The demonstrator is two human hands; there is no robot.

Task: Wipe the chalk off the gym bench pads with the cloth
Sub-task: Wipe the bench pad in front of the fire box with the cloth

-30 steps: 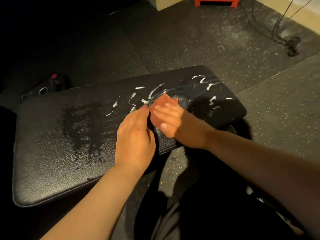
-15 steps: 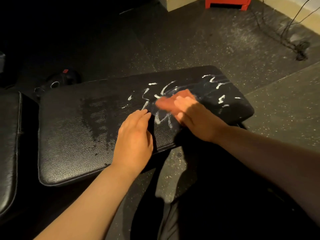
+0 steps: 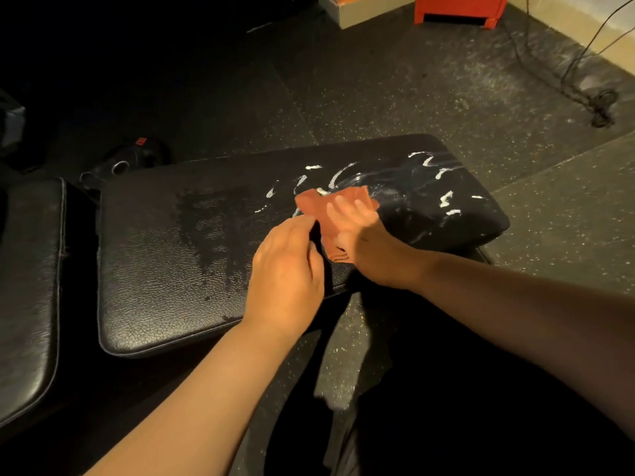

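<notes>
Mid-frame, the right hand (image 3: 357, 231) presses the cloth (image 3: 314, 204) onto the bench pad (image 3: 165, 269), fingers spread, thumb seemingly under a fold; the left hand (image 3: 285, 269) rests loose, empty; a loaded cloth could smear the chalk streaks (image 3: 446, 201) at frame right.

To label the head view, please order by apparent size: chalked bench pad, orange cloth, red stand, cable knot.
1. chalked bench pad
2. orange cloth and red stand: similar; the stand is farther and cropped
3. cable knot
</notes>
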